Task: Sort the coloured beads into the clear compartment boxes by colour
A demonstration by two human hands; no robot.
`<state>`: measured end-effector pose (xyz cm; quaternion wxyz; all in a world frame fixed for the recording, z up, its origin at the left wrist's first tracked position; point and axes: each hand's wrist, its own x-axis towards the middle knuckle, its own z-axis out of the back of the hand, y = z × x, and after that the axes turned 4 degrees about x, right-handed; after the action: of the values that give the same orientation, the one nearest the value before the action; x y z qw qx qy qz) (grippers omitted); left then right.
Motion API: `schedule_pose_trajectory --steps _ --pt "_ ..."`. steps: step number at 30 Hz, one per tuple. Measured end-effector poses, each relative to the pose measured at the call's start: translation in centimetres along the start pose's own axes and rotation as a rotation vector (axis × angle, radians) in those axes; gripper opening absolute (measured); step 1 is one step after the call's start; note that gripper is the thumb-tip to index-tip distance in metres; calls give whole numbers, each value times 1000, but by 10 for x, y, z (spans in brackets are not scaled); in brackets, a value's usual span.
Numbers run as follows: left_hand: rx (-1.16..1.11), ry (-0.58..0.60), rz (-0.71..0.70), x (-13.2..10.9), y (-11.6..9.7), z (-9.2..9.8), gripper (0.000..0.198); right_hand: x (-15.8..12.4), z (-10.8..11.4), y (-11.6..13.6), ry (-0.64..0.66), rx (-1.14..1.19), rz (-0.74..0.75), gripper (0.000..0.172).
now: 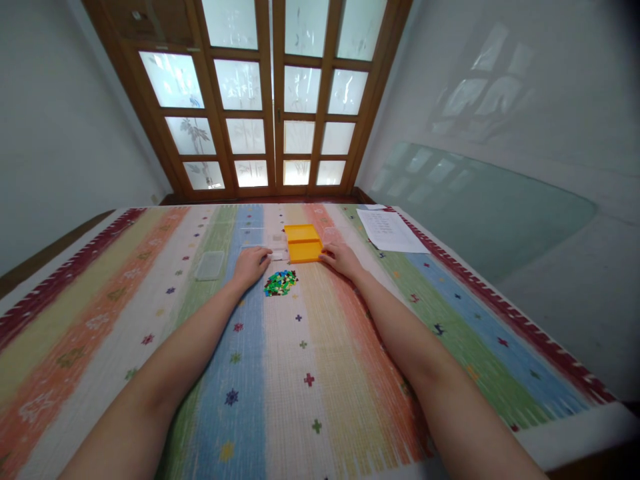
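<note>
A yellow tray (pixel 304 252) with two compartments lies open on the tablecloth. The fingers and thumb of my right hand (pixel 342 259) are closed at its right edge. On the other side, my left hand (pixel 253 263) has its fingers curled at a clear plastic box (pixel 279 255), which sits against the tray's left side. Part of that box is hidden behind the hand. Just below, between my hands, is a pile of small green, blue, brown and yellow pieces (pixel 281 283). Their exact kind is too small to make out.
A translucent plastic container (pixel 210 265) lies to the left. Farther right is a sheet of paper with writing (pixel 393 230). The striped tablecloth (pixel 345 373) covers the table, whose far edge faces wooden doors with glass panes (pixel 245 137).
</note>
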<state>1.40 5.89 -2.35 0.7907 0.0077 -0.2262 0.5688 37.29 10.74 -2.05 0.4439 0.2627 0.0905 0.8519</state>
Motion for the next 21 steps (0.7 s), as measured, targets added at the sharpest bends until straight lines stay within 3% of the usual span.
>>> schedule_pose_trajectory --steps 7,21 --pt "18 -4 -10 1 0 0 25 0 2 -2 51 16 35 19" --pt "71 22 4 2 -5 -3 24 1 -4 -5 2 24 46 15"
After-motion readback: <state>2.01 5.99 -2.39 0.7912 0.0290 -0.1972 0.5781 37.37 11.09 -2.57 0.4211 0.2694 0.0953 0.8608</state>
